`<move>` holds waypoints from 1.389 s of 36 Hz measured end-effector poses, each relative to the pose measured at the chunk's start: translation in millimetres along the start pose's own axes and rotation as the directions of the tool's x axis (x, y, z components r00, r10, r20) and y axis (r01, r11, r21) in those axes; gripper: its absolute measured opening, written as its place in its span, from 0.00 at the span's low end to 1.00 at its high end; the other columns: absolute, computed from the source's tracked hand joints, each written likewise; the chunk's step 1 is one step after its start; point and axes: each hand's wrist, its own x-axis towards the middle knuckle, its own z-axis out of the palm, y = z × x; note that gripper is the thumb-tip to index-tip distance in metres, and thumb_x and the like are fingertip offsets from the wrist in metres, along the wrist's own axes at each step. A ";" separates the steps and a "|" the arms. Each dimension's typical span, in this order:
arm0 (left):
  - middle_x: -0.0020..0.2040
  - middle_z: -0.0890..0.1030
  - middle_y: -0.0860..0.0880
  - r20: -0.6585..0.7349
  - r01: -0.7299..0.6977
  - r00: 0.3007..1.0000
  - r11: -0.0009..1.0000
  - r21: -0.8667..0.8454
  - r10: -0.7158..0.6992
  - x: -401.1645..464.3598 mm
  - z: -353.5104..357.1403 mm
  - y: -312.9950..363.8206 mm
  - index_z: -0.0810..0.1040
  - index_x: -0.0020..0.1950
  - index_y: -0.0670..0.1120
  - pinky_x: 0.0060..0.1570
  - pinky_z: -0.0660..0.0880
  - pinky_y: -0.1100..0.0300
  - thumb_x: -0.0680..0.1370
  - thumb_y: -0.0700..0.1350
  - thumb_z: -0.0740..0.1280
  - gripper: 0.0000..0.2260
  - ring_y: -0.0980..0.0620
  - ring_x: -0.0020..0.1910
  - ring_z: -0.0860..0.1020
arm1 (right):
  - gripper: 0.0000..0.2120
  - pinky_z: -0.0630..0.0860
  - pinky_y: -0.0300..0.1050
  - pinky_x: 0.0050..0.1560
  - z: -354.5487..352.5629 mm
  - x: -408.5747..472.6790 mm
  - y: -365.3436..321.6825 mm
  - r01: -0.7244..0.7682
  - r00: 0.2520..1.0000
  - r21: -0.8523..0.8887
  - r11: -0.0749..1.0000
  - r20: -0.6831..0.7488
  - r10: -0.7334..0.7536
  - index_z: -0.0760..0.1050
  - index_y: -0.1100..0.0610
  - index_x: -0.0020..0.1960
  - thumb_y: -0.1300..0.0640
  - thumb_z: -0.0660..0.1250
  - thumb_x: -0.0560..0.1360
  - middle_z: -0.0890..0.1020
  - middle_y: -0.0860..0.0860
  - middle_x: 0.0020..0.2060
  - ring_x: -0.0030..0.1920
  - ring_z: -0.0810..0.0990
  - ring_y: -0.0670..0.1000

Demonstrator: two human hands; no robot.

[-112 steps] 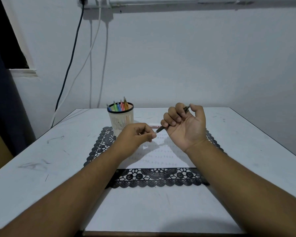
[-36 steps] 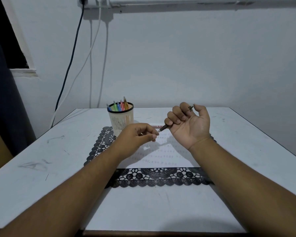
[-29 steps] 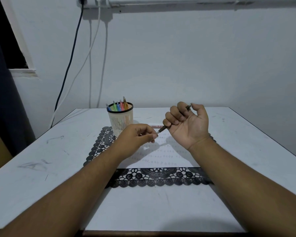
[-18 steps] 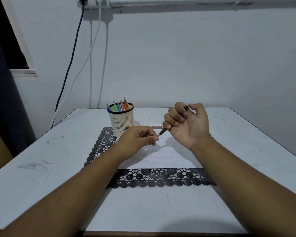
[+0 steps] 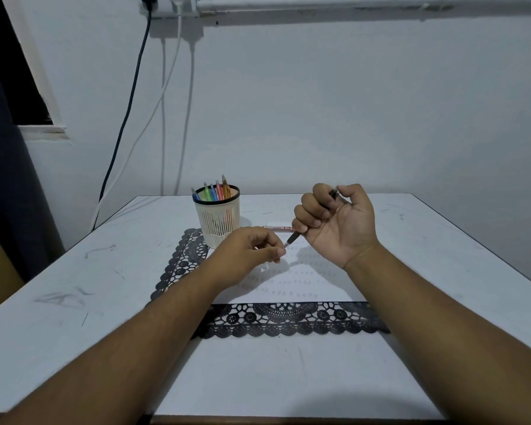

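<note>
A dark curtain (image 5: 3, 179) hangs at the far left, and beside it a black cable and white cables (image 5: 163, 118) run down the pale wall to the back edge of the white table (image 5: 74, 302). On the table lies a black lace mat (image 5: 276, 323), and on its far left corner stands a cream slotted plastic pen cup with a black rim (image 5: 218, 222), upright and holding a bunch of coloured pens (image 5: 214, 191). Just in front of the cup, the left hand (image 5: 249, 250) is raised above the mat with its fingers curled. Its thumb and forefinger pinch the very tip of a dark slim pen (image 5: 292, 239). Behind that tip, a thin red tube (image 5: 278, 229) lies flat on the table. The pen slants up and to the right through the right hand (image 5: 337, 228), which is turned palm-up, its fingers wrapped round the barrel and its thumb resting on the upper end. Under both hands, a white sheet of paper with rows of small marks (image 5: 304, 289) lies on the mat.
</note>
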 end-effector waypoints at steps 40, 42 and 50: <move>0.44 0.86 0.48 0.003 0.041 0.999 0.999 0.010 -0.041 -1.0 0.5 4.2 0.87 0.49 0.51 0.48 0.77 0.65 0.78 0.42 0.75 0.04 0.58 0.43 0.81 | 0.13 0.61 0.47 0.35 -6.1 -0.5 -8.4 0.032 0.998 0.065 0.997 -0.059 -0.028 0.58 0.53 0.34 0.49 0.57 0.73 0.58 0.50 0.30 0.31 0.57 0.51; 0.43 0.86 0.48 0.017 0.019 1.000 0.999 -0.025 -0.019 -1.3 2.1 6.5 0.86 0.49 0.50 0.48 0.77 0.64 0.79 0.41 0.74 0.04 0.57 0.43 0.81 | 0.14 0.61 0.47 0.35 -5.5 -0.4 -7.3 0.031 0.998 0.078 0.997 -0.057 -0.026 0.58 0.53 0.34 0.48 0.57 0.73 0.58 0.50 0.30 0.31 0.57 0.51; 0.41 0.86 0.50 -0.003 -0.003 1.000 0.999 -0.042 0.003 -0.4 3.5 6.6 0.85 0.46 0.49 0.47 0.77 0.60 0.80 0.44 0.73 0.04 0.55 0.41 0.81 | 0.14 0.62 0.46 0.35 -2.8 -0.8 -3.9 0.002 0.999 0.066 0.998 -0.042 0.000 0.56 0.53 0.34 0.48 0.56 0.73 0.59 0.49 0.29 0.31 0.57 0.51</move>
